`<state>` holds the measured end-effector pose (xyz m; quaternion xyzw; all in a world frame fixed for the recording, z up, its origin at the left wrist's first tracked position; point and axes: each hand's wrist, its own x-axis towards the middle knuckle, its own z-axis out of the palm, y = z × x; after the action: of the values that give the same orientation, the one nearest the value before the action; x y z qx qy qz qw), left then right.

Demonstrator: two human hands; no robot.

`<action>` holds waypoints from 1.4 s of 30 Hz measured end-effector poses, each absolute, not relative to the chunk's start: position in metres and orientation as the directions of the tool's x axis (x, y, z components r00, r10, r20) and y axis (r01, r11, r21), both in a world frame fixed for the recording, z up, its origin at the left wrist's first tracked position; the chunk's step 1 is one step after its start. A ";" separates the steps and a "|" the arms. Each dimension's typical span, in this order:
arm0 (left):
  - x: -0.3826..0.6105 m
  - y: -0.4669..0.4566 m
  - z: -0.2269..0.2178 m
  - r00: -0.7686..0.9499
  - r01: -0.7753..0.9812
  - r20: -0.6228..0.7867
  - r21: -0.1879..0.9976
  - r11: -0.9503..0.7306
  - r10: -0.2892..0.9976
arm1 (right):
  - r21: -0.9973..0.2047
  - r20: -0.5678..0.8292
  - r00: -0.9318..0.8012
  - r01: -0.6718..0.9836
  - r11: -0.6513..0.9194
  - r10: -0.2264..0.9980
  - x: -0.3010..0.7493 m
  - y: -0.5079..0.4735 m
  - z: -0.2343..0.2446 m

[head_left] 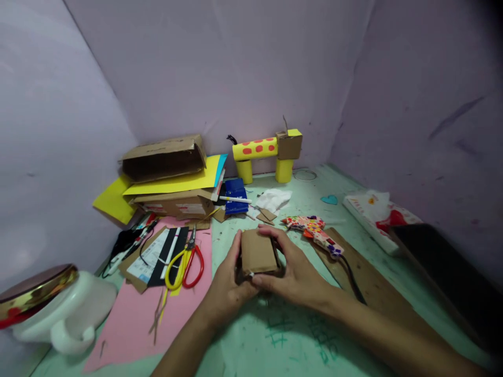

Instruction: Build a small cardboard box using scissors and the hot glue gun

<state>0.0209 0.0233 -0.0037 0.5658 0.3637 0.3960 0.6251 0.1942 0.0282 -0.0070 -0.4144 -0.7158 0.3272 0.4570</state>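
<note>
Both my hands hold a small brown cardboard piece (pixel 257 252) just above the green table (pixel 298 340). My left hand (pixel 226 285) grips its left side, fingers curled along the edge. My right hand (pixel 293 272) wraps its right side and near edge, thumb under the front. A bit of white shows at the near bottom corner of the cardboard. Small cardboard scraps (pixel 266 215) lie just beyond the piece.
Yellow-and-red scissors (pixel 184 264) lie on a pink sheet (pixel 137 314) at left. A patterned glue gun (pixel 316 235) rests on a cardboard board to the right. A yellow spotted tube figure (pixel 267 154), stacked boxes (pixel 168 178), a white cup (pixel 66 314) and a tissue pack (pixel 377 214) surround them.
</note>
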 end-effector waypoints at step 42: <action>0.014 0.005 0.034 0.100 0.265 0.093 0.957 -0.117 0.991 | -0.758 0.428 -0.267 0.414 0.504 0.863 0.194 0.029 -0.011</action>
<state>0.0141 0.0046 0.0345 0.6105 0.5142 0.4309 0.4209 0.1936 0.0289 -0.0115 -0.4245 -0.7522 0.2606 0.4313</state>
